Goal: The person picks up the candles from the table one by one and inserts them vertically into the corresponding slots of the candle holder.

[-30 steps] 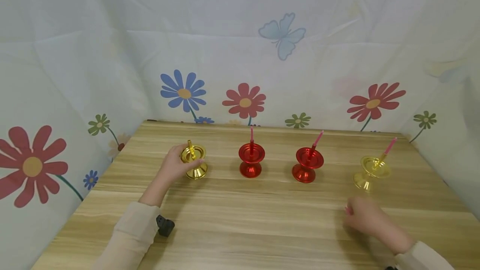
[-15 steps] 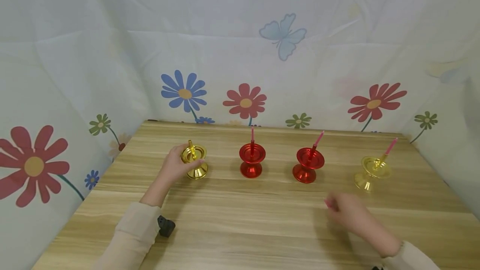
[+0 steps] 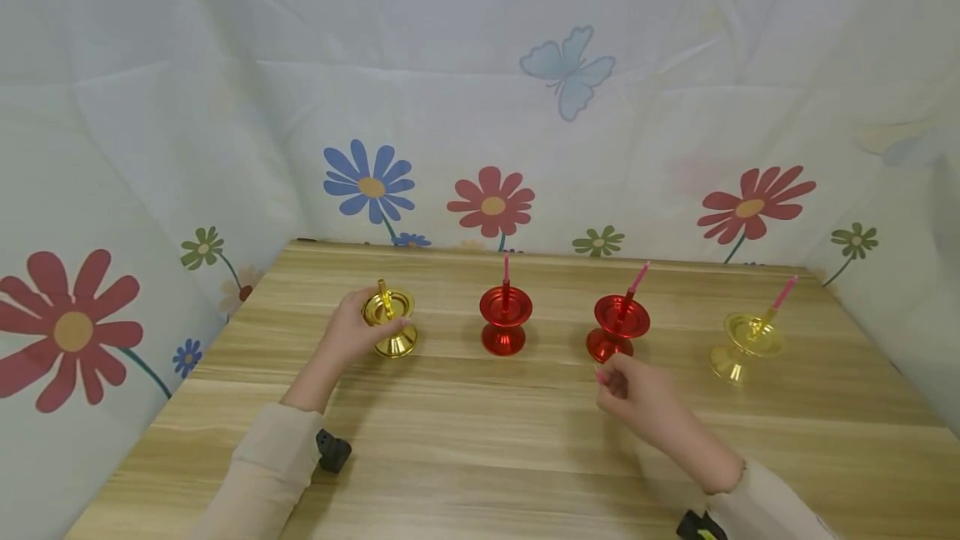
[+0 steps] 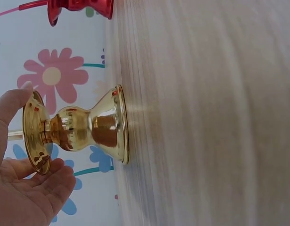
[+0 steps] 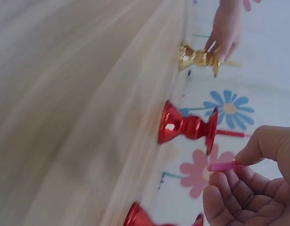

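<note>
My left hand (image 3: 348, 333) grips the dish rim of a gold candle holder (image 3: 397, 343), which stands upright at the left. In the left wrist view the thumb and fingers lie around that rim, and the holder's tube carries no candle. My right hand (image 3: 641, 402) pinches a small pink candle (image 5: 222, 166) between thumb and finger, just in front of the right-hand red candle holder (image 3: 609, 345). Another red candle holder (image 3: 503, 337) stands between the hands. Each red holder bears a pink candle; the right-hand one tilts.
At the far right stands a second gold candle holder (image 3: 729, 365) with a leaning pink candle (image 3: 784, 292). All holders are in a row on the wooden table (image 3: 480, 448). A flower-printed cloth (image 3: 420, 123) hangs behind and at the sides.
My right hand has moved left and a little away from me with the pink candle, from before the right gold holder to before the right-hand red one. My left hand has stayed in place.
</note>
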